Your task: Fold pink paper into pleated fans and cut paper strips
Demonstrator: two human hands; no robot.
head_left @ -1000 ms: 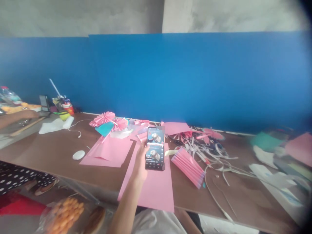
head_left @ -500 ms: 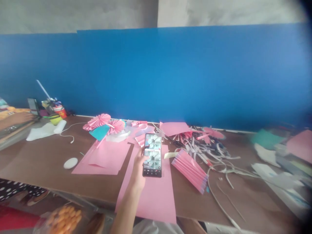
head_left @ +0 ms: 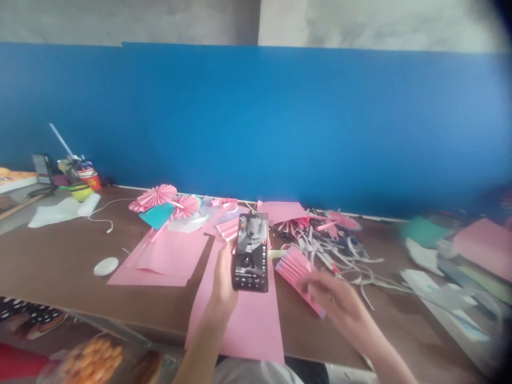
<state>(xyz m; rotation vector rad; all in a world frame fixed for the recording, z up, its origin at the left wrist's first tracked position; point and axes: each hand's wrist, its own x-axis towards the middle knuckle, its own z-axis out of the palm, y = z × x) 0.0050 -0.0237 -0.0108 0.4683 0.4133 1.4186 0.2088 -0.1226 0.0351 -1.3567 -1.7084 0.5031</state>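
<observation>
My left hand [head_left: 224, 272] is closed around a smartphone [head_left: 251, 253], held upright over a long pink paper sheet [head_left: 236, 330]. A mostly grey picture with a column of small icons fills its lit screen. To the right, my right hand [head_left: 330, 296] hovers over a pleated pink paper [head_left: 294, 266] and partly covers it. The fingers of that hand are loosely bent, a little blurred, with nothing visible in them. Another pink sheet [head_left: 168, 261] lies left of the phone, with pink paper fans [head_left: 160, 197] and a teal piece [head_left: 157, 216] behind it.
White paper strips [head_left: 340, 248] tangle at the back right. Green and pink sheets [head_left: 424, 232] lie at the far right. A white oval object [head_left: 106, 266] rests at the left, near a red cup of pens [head_left: 92, 180]. A blue panel [head_left: 256, 122] stands behind the table.
My right hand has come into view from the lower right, over the pleated paper. The phone's screen shows a different picture. A co-worker's arm at the far left has mostly left the view.
</observation>
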